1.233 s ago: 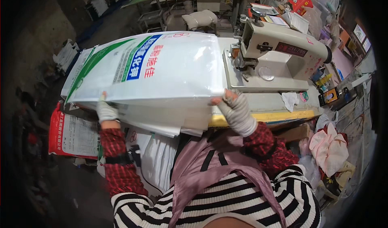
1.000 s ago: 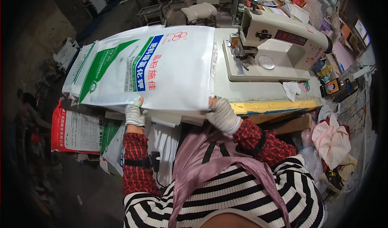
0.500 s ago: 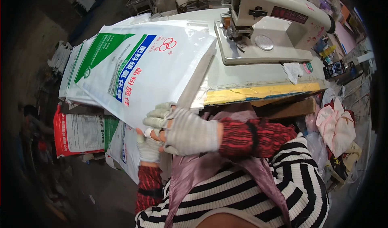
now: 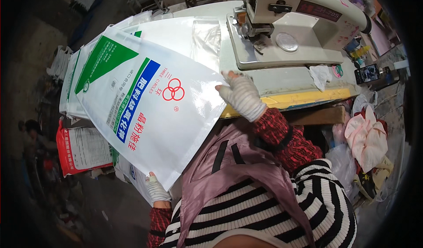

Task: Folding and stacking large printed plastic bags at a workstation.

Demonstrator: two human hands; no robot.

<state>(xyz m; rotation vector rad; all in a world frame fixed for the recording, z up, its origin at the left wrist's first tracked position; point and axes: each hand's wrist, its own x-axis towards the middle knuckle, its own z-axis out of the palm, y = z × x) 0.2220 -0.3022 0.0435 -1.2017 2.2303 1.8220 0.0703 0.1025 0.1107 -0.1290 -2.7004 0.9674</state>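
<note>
A large white plastic sack point(image 4: 187, 131) with green, blue and red print lies slanted over other white sacks on the table. My left hand point(image 4: 157, 191), in a pale fingerless glove, holds the sack at its near corner; part of the hand is hidden behind the sack. At the sack's right corner, beside the table's front edge, my right hand point(image 4: 243, 97) pinches it between thumb and fingers. The right hand wears the same kind of glove. Beneath this sack the stack point(image 4: 176, 28) of sacks shows at the far side and left.
A white sewing machine point(image 4: 286, 36) stands on the table's right, with a white cloth scrap point(image 4: 320, 77) and a phone point(image 4: 368, 73) nearby. Yellow tape point(image 4: 304, 99) covers the table's front edge. A red-and-white sack point(image 4: 83, 149) sits lower left. Pink cloth point(image 4: 365, 135) and plastic bags lie right.
My hands were close together at the sack's near edge and have moved apart, the right outward to the right corner, the left nearer to me. The sack has shifted toward me.
</note>
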